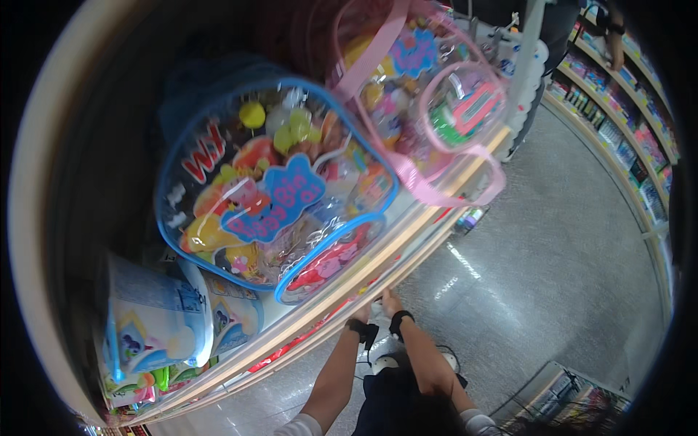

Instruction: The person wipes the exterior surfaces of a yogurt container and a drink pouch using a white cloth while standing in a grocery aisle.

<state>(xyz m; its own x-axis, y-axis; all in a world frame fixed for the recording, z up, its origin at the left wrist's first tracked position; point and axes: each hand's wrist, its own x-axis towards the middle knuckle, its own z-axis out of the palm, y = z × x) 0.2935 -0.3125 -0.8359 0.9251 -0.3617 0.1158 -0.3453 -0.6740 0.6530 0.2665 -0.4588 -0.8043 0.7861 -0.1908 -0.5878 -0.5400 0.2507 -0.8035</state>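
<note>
My left hand (361, 312) and my right hand (391, 299) are close together at the outer edge of the shelf (342, 272), low in front of me. Each wrist wears a black strap. Their fingers are too small and partly hidden by the shelf edge, so I cannot make out whether they hold anything. Above them on the shelf stands a clear plastic bag with blue trim (269, 182), filled with colourful toys. Beside it, farther off, is a similar clear bag with pink trim (407, 87), its pink strap hanging over the shelf edge.
Blue and white printed buckets (156, 309) stand at the left end of the shelf. A curved row of stocked shelves (618, 109) runs along the right side. Another person's arm (616, 43) shows at the upper right. A low display (560, 400) stands at the bottom right on the grey floor (552, 240).
</note>
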